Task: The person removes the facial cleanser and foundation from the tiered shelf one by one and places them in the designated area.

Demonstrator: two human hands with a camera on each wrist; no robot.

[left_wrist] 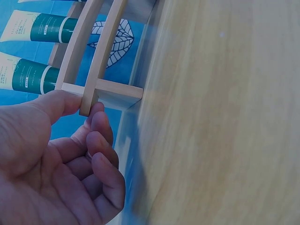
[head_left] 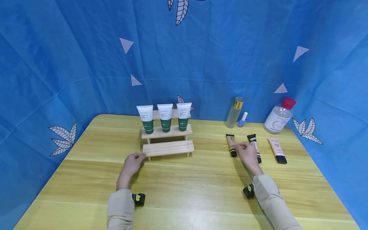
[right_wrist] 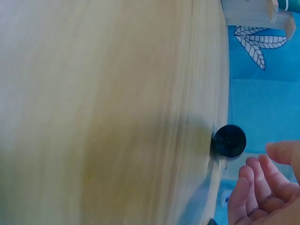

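Note:
My left hand pinches the left end of the lowest step of a three-tier wooden stand; in the left wrist view the thumb lies above the slat and fingertips curl below it. Three white-and-green squeeze tubes stand upright in a row on the middle step. At the right, my right hand hovers beside a tan squeeze tube with a black cap, its fingertips close to the tube's right side. The right wrist view shows a gap between thumb and fingers, just beside the black cap.
A striped black-ended tube lies partly behind my right hand, and a pink BB cream tube lies farther right. Behind stand a gold-capped bottle, a small nail polish bottle and a red-capped clear bottle. Blue cloth hangs behind.

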